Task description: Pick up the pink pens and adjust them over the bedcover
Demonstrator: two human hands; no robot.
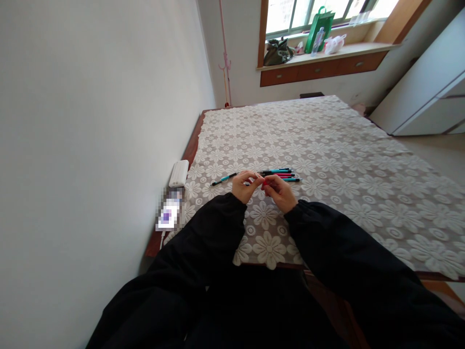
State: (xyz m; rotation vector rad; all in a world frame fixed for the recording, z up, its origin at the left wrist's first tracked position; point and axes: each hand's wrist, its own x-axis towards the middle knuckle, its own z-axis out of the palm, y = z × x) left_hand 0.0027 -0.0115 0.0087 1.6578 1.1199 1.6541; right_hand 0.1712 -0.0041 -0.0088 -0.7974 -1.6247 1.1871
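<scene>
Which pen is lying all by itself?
The teal-and-black pen just left of the left hand. It lies alone and slanted, while the other pens sit bunched together beyond the right hand.

Pen bundle (pixel 281 175): on tablecloth (pixel 327 145), just behind fingers (pixel 258 180). Single pen (pixel 224 179): left of fingers. Power bank (pixel 179 173): farther left, at table edge.

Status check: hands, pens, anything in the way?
Left hand and right hand together, pinching a small red part. Pens just beyond; one pen left. Nothing between.
</scene>
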